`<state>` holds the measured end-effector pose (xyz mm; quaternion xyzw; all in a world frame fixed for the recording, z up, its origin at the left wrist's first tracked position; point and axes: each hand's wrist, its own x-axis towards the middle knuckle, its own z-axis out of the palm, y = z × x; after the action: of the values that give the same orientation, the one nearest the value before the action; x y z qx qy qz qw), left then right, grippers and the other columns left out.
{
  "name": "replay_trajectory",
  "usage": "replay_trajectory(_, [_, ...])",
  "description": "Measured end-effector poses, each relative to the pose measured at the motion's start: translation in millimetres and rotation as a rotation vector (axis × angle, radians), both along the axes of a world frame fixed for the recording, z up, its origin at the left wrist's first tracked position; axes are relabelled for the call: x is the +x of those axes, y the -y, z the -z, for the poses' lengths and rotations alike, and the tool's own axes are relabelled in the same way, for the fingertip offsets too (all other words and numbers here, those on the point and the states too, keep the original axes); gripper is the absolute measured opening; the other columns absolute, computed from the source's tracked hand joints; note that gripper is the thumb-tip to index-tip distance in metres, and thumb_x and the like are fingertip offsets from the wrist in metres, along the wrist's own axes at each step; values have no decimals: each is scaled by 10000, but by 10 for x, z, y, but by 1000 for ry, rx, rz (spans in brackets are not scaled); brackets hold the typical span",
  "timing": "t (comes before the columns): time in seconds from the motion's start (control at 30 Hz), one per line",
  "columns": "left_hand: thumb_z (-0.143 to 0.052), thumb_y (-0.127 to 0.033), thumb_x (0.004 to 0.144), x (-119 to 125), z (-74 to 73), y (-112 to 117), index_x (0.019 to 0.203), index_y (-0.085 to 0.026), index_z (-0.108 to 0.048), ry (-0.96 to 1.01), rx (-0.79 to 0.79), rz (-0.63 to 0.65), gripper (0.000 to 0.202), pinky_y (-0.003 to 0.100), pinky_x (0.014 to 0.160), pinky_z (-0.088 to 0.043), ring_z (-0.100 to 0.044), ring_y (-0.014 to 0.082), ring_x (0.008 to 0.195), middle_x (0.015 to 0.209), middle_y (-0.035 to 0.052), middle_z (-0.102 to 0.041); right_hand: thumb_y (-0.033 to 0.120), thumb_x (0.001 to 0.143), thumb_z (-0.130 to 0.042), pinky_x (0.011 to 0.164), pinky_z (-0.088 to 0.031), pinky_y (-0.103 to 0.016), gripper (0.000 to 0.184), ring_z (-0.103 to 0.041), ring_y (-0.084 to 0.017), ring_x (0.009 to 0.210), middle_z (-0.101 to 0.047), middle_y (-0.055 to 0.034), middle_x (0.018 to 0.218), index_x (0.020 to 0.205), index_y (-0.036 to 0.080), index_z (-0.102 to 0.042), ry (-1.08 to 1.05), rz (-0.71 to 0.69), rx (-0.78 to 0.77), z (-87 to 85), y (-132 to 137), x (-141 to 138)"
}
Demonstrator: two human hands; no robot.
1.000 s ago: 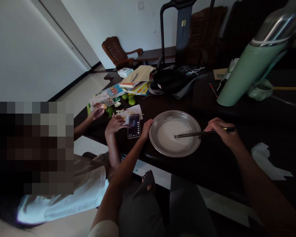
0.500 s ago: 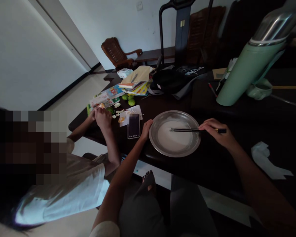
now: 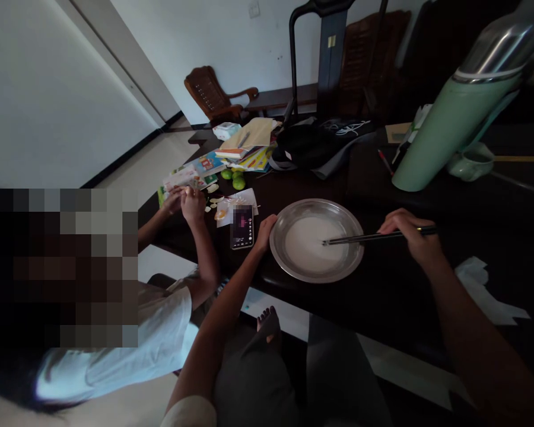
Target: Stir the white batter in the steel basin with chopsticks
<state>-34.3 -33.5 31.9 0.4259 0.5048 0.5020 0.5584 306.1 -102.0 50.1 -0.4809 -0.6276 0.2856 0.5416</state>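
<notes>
A wide metal bowl (image 3: 279, 261) stands on the dark table, with a milky white liquid (image 3: 309, 246) covering its bottom. At the bowl's left rim, my left hand (image 3: 266, 231) is closed on the edge. My right hand (image 3: 412, 234), to the right of the bowl, grips a pair of dark chopsticks (image 3: 365, 238). Their tips dip into the liquid a little right of its middle. Just left of my left hand lies a phone (image 3: 242, 228) with its screen lit, partly over a white paper (image 3: 249, 198).
Another person's hands (image 3: 191, 201) work at the left over peelings. Green citrus fruits (image 3: 238, 182), stacked books (image 3: 249, 151) and a black bag (image 3: 307, 142) lie behind. At right stand a tall green thermos (image 3: 454, 130) and a cup (image 3: 474, 163); a crumpled tissue (image 3: 483, 284) lies nearer.
My right hand has moved right with the chopsticks, and their tips have shifted right and slightly nearer in the liquid. The phone screen now shows a different picture. My left hand stays at the rim.
</notes>
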Motion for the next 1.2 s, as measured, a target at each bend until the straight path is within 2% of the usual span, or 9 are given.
replay_trajectory(0.13, [-635,-231,912,-15,-48,3,542,-167,-423,0,3,0,431,225,549,-292,-319,95,558,572,-50,-380,526,934,-592,825,-534,-397,347,-660,-232,847,-717,-33,815,732,304,-767,101,-115,-33,-9,-10,-79])
replay_trajectory(0.33, [-603,-196,926,-39,-36,-15,539,-165,-430,33,-11,-15,425,220,539,-282,-308,93,549,563,-50,-377,502,959,-568,797,-511,-415,410,-641,-238,791,-683,-39,744,647,289,-728,26,21,7,-22,-34,-19])
replay_trajectory(0.5, [-637,-188,911,-48,-37,-22,537,-164,-443,44,-12,-12,421,219,551,-296,-312,95,552,575,-51,-385,477,939,-607,834,-527,-409,294,-663,-241,878,-723,-40,840,774,304,-780,109,-168,-41,-9,-25,-124])
replay_trajectory(0.6, [-625,-193,919,-56,-33,-24,534,-162,-443,41,-20,-23,426,218,547,-292,-311,94,551,567,-51,-387,445,944,-610,862,-513,-424,279,-657,-247,888,-722,-45,840,772,297,-772,105,-77,-1,-10,-37,-123])
replay_trajectory(0.7, [-624,-203,921,-74,-23,-27,536,-164,-433,52,-35,-23,432,219,543,-285,-302,92,544,561,-54,-377,456,965,-574,798,-502,-422,382,-639,-243,782,-683,-43,747,658,285,-723,19,16,11,-19,-41,-72])
replay_trajectory(0.87, [-651,-212,909,-79,-1,-38,543,-165,-426,59,-35,-26,432,218,551,-290,-309,92,552,572,-57,-371,476,936,-610,801,-536,-388,325,-669,-230,831,-716,-38,806,721,286,-764,71,-143,-54,-4,-28,-169])
replay_trajectory(0.97, [-646,-212,911,-85,3,-42,546,-165,-428,54,-23,-28,428,216,547,-287,-314,90,553,575,-55,-377,465,931,-619,841,-537,-398,294,-668,-233,875,-726,-45,833,752,285,-769,93,-95,-23,0,-35,-188])
replay_trajectory(1.07, [-643,-215,911,-106,-11,-36,542,-165,-428,45,-13,-16,429,215,540,-284,-314,88,551,569,-53,-383,489,957,-570,801,-521,-412,407,-645,-230,785,-684,-44,751,645,275,-719,16,-8,-6,-18,-38,-139])
replay_trajectory(1.2, [-644,-235,908,-123,-14,-32,535,-166,-421,27,-14,-12,439,218,539,-283,-303,90,548,556,-54,-379,546,935,-582,787,-538,-402,396,-657,-228,792,-698,-36,760,673,294,-739,35,-118,-63,-17,-26,-198])
